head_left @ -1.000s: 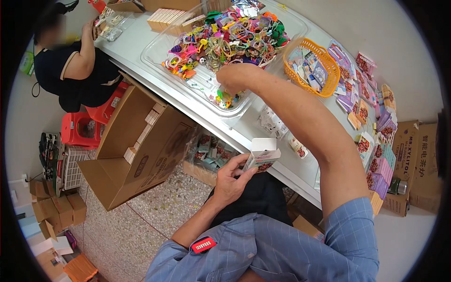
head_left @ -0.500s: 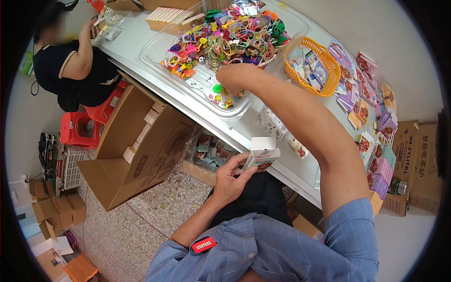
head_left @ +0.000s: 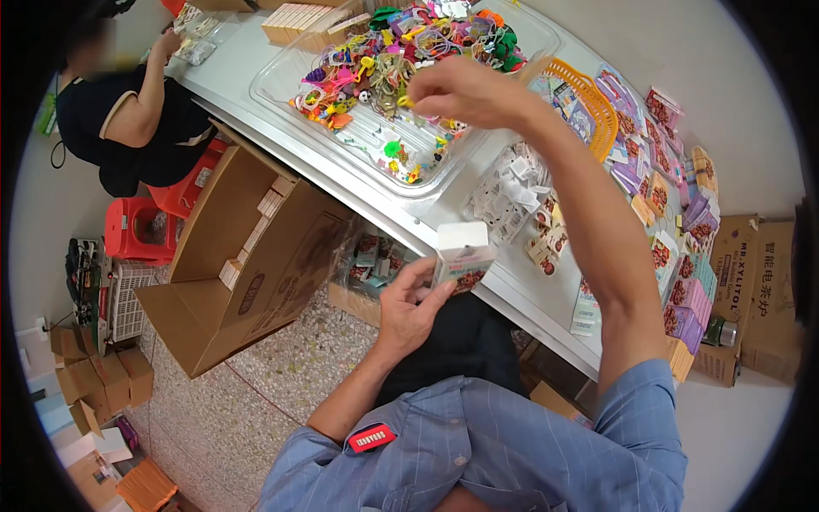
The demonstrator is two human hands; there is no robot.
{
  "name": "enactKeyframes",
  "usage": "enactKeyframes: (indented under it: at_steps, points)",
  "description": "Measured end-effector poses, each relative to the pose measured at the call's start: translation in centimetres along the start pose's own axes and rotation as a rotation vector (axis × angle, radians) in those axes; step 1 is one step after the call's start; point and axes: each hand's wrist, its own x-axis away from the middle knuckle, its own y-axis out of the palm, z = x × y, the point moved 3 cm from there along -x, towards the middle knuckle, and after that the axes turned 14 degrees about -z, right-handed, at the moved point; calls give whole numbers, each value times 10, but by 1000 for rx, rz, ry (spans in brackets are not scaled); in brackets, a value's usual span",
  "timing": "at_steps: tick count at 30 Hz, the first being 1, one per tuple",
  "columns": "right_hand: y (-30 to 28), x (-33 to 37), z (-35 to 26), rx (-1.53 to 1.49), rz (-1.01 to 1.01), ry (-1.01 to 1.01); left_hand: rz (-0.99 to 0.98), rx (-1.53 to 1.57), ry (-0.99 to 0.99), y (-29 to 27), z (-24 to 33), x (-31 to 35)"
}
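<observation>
My left hand [head_left: 408,309] holds a small white carton [head_left: 461,254] with a printed lower part, upright, just below the table's front edge. My right hand [head_left: 461,90] reaches out over a clear plastic tray [head_left: 281,72] heaped with small colourful toys [head_left: 388,60]. Its fingers are pinched together around something small and yellowish, too small to make out. The hand hovers above the tray's near right part.
An orange basket [head_left: 597,102] of packets stands right of the tray, with flat printed cartons [head_left: 682,222] along the table's right side. A big open cardboard box [head_left: 247,256] sits on the floor at left. Another person [head_left: 128,119] sits at the far left by a red stool [head_left: 141,229].
My right hand has lifted from the tray's near edge and moved up and right with its fingers pinched. My left hand and the carton have stayed put.
</observation>
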Motion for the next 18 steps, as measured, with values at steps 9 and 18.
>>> enactKeyframes:
  at_steps: [9, 18]
  points:
    - [48, 141, -64, -387, 267, -116, 20, 38, 112, 7, 12, -23]
    - [65, 149, -78, -30, -35, 31, -31, -62, 89, 13, 0, -18]
